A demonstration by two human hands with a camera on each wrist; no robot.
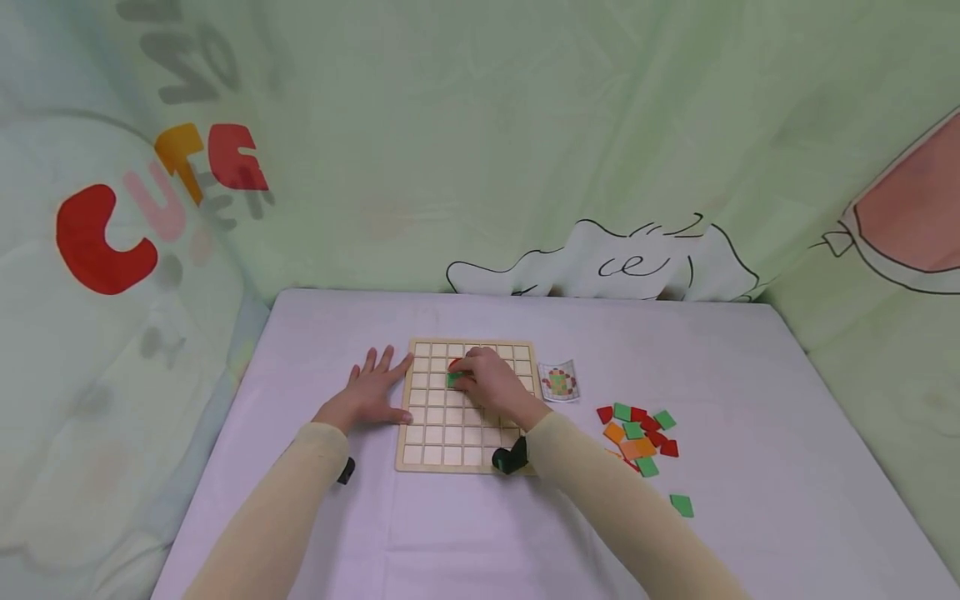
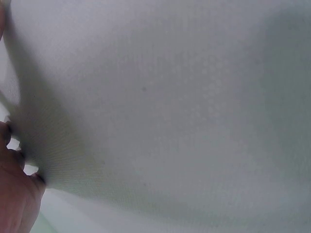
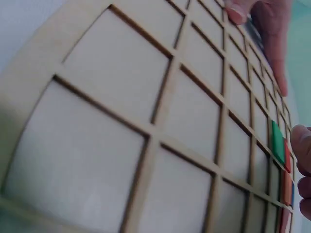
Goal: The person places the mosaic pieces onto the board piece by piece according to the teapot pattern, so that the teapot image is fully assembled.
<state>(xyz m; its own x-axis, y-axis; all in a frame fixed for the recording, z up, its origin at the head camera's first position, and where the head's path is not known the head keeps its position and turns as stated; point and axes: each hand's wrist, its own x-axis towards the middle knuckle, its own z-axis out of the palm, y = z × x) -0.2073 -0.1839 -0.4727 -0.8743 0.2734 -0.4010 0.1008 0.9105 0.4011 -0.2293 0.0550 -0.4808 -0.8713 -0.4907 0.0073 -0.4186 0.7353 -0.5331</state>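
"What's nearest?"
"The sleeves (image 1: 600,500), reaching in from the board's (image 1: 433,435) near side. Then a lone green tile (image 1: 682,505) off to its right, and past that a heap of tiles (image 1: 634,431)."
"The hands?"
"The left hand (image 1: 369,393) is spread wide, thumb and forefinger at the board's left edge. The right hand (image 1: 495,383) bends over the board's far half, fingertips at a red tile (image 1: 454,364) and a green tile (image 1: 453,380); I can't tell whether it pinches either."
"Do the wrist views add anything?"
"The right one shows an orange-red tile (image 3: 287,188) on the board, which the head view doesn't. The left is mostly blurred pale cloth (image 2: 155,97)."
"Room?"
"The table (image 1: 675,350) runs well past the board on both sides. A card (image 1: 559,381) lies just beside its right edge; behind it, a printed backdrop (image 1: 450,125)."
"Hidden?"
"A dark wrist device (image 1: 510,457) covers cells by the board's near right corner. The card's pattern is too small to read."
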